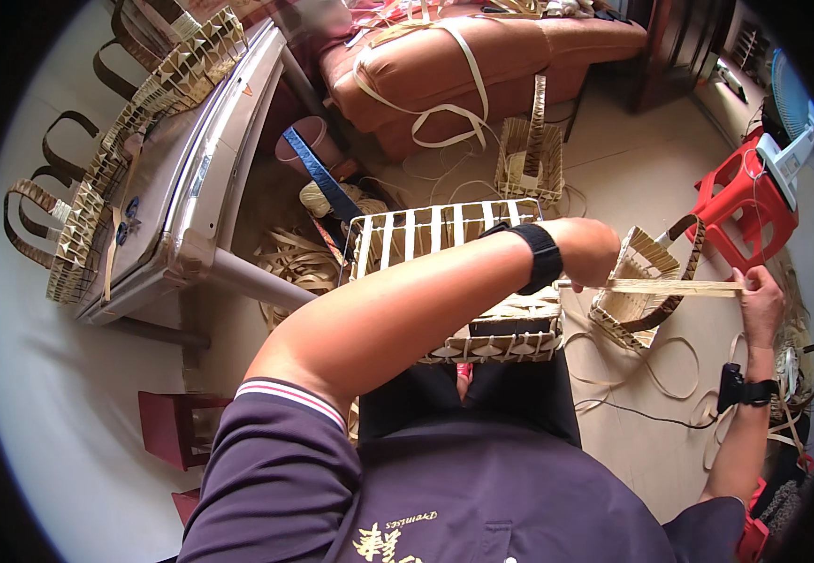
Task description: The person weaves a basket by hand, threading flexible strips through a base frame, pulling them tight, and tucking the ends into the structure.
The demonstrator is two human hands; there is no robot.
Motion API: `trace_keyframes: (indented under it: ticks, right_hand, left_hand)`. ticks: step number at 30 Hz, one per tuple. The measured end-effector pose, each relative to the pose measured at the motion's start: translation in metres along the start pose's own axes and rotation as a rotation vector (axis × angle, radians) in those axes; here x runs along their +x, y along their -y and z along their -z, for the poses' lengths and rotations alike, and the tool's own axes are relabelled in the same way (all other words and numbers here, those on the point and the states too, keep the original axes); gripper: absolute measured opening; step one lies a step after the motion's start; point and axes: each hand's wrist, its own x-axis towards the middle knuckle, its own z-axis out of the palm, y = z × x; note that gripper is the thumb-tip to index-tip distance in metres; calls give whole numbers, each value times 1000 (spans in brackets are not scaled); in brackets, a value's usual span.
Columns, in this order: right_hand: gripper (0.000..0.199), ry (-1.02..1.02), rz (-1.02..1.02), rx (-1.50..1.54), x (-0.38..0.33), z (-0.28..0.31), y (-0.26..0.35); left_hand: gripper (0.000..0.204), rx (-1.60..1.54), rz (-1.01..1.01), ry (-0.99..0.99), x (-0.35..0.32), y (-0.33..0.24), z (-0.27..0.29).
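A half-woven basket point(435, 235) of pale flat strips rests on my lap, its upright ribs open at the far side and a woven band along its near rim point(496, 347). My left arm reaches across it. My left hand point(587, 250), with a black wristband, is closed at the left end of a long flat strip point(679, 287). My right hand point(761, 302) pinches the strip's right end, so it stretches level between both hands, to the right of the basket. A black watch sits on my right wrist.
A small handled basket point(637, 281) and another basket point(529, 159) stand on the floor among loose strips. Several finished baskets point(135, 113) line a grey table at the left. A brown sofa point(444, 66) is ahead; a red stool point(743, 208) and a fan point(791, 141) are at the right.
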Motion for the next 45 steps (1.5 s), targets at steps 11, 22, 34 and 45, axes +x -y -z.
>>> trace_keyframes:
  ticks: [11, 22, 34, 45]
  right_hand:
    - [44, 92, -135, -261, 35, 30, -142]
    - [30, 220, -35, 268, 64, -5, -180]
    - [32, 931, -119, 1236, -50, -58, 207]
    - [20, 948, -239, 1393, -60, -105, 224]
  left_hand:
    - [22, -199, 76, -73, 4, -3, 3]
    - [29, -641, 204, -249, -77, 42, 0]
    - [31, -1080, 409, -359, -117, 40, -60]
    - [27, -1226, 407, -389, -99, 37, -53]
